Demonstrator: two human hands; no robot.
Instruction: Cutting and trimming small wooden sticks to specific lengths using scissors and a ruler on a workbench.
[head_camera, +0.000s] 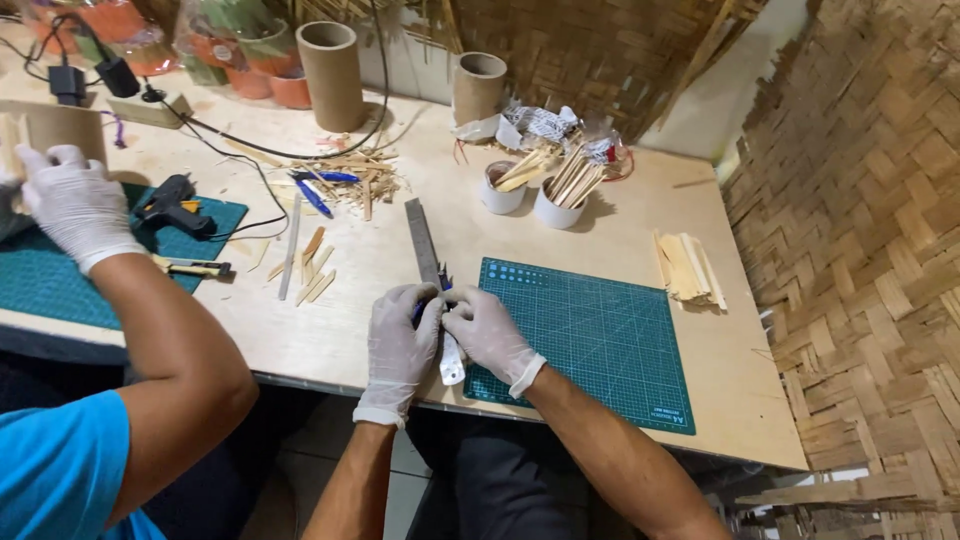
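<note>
Pliers (443, 283) with blue grips are sitting between both gloved hands at the near edge of the wooden table (400, 250), just left of the green cutting mat (590, 335). Left hand (400, 345) is closing around the handles, while right hand (487, 335) is pinching them from the other side above a pale flat strip (452, 362). Beside them a metal ruler (422, 240) is lying, wooden sticks (310, 270) farther left, and two white cups (530, 200) behind. A co-worker's gloved hand (70, 205) is working over another mat (60, 270).
</note>
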